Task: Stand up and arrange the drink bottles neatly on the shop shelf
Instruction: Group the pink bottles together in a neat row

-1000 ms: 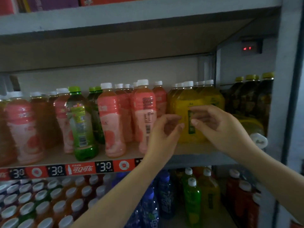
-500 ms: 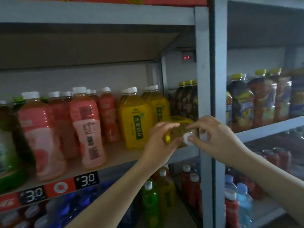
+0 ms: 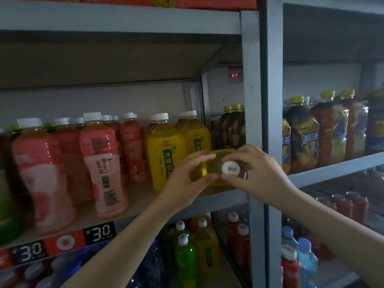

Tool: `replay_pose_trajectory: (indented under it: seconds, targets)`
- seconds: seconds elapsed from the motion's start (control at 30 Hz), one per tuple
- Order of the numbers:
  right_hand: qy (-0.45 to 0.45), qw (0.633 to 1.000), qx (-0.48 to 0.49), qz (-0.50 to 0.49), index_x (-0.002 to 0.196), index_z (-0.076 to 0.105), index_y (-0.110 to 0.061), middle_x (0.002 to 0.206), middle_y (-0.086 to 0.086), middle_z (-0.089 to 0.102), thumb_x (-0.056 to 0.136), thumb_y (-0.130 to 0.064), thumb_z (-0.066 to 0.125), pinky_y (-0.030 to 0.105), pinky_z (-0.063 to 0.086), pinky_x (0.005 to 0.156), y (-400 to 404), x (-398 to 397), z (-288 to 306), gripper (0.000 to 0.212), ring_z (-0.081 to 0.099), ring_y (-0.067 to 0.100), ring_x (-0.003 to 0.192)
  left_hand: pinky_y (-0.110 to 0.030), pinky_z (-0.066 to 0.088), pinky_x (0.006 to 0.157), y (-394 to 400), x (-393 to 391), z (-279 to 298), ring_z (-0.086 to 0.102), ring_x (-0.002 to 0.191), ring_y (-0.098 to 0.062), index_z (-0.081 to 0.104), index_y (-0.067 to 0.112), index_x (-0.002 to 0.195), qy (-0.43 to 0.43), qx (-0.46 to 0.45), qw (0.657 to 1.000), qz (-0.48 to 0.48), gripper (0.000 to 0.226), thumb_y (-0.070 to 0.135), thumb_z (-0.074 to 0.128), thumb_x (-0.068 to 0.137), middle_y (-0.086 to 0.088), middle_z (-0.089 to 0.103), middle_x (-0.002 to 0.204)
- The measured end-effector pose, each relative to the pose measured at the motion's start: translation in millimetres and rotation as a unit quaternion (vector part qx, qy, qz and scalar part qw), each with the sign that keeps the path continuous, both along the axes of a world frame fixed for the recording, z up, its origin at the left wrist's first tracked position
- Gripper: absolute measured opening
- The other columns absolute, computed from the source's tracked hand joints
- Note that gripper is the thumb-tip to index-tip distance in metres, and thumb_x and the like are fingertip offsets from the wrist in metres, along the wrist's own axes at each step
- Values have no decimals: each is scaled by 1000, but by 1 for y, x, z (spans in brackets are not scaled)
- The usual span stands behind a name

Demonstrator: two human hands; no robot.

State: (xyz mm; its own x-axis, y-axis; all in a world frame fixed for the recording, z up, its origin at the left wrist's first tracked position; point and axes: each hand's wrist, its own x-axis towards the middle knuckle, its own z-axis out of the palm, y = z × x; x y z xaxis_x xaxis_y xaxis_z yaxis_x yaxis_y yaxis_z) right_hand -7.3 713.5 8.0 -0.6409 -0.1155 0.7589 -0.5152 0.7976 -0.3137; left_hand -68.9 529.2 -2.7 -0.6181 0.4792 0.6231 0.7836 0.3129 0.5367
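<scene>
1. There's a yellow bottle lying on its side (image 3: 209, 168) on the middle shelf (image 3: 145, 201), white cap (image 3: 230, 167) aimed straight out at the camera. It sits at the right end of that shelf, just beside the grey upright post (image 3: 252, 121).
2. Left hand (image 3: 188, 179) has it from the left: thumb curled over the top of the bottle's shoulder, the other fingers (image 3: 207, 178) curled underneath, so it's a proper wrap-around hold on the body.
3. Right hand (image 3: 257, 173) comes in from the post side. Thumb and index are curved round the cap end, one above the cap and one below it, pinching the neck area. Can't really see the rest of that hand's fingers behind the bottle.
4. Directly left of the tipped bottle, two rows of upright yellow bottles (image 3: 166, 150) with green label strips, touching each other side by side.
5. Further left of those, upright pink bottles (image 3: 101, 165) with white caps; the front one has its barcode side facing out.
6. Behind the tipped bottle, against the post, dark bottles with yellow caps (image 3: 230, 125) stand upright.
7. Price tags reading 3.0 (image 3: 99, 232) run along the shelf's front edge, below the pink ones.
8. Past the post to the right, a separate shelf bay holds more dark tea bottles (image 3: 307, 136), standing.
</scene>
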Motion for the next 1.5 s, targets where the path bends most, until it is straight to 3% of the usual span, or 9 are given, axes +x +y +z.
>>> replay_pose_trajectory:
  seconds: [0.07,0.23,0.4,0.5,0.6,0.8,0.97,1.13,1.5]
  targets:
    - [20,1000,-7,1,101,65,-27,90,-18,50,76,-38,69,8,35,65,-5,-7,18,28,48,-7,79,-34,30,112,0,-1,7,31,133,1,47,42,129,27,-6,999,32,53,35,68,81,19,40,141]
    - [22,999,-44,16,104,66,-22,90,-9,64,86,-37,61,10,40,61,-22,-44,64,24,55,-1,76,-25,34,105,4,-17,27,40,125,-2,42,37,133,77,35,991,108,62,35,71,78,23,42,130]
    - [-37,995,-94,-12,121,60,-17,116,1,63,92,-37,52,16,45,65,-32,-86,95,36,56,10,88,-29,46,99,8,-35,31,51,118,-10,47,33,131,67,79,985,135,56,27,70,80,11,52,126]
    - [-84,991,-99,-32,133,46,-22,130,3,55,96,-36,45,26,50,73,-38,-101,98,39,57,16,94,-36,43,103,15,-39,26,48,123,-12,48,26,133,92,78,981,155,54,25,68,83,6,51,134]
    - [-155,972,-177,-8,144,20,-25,121,6,54,98,-35,38,36,53,72,-41,-107,94,50,63,24,92,-32,36,109,20,-41,25,42,129,-9,48,26,134,84,75,982,152,51,25,64,87,8,46,138]
    - [-194,951,-237,-42,145,22,-25,149,11,28,99,-39,29,44,34,106,-40,-122,59,49,36,32,132,-25,32,109,26,-40,20,39,130,-9,48,19,135,93,63,982,153,41,21,53,94,5,46,139]
    - [-152,953,-261,8,144,21,-37,149,6,30,97,-44,35,44,35,106,-30,-125,36,50,36,30,132,-8,19,102,27,-37,10,31,132,-3,45,18,137,100,60,980,160,43,19,49,95,6,41,143]
    - [-122,954,-267,67,144,21,-37,148,3,30,96,-35,43,28,31,94,-34,-124,23,53,35,24,133,-12,22,105,24,-35,5,26,127,5,43,17,138,97,84,976,176,46,15,52,93,7,37,143]
    - [-99,955,-278,44,147,13,-34,150,1,27,96,-31,45,25,31,88,-41,-118,11,61,35,22,132,-18,26,108,18,-27,7,34,132,-6,45,19,136,75,101,976,179,43,15,51,93,6,42,141]
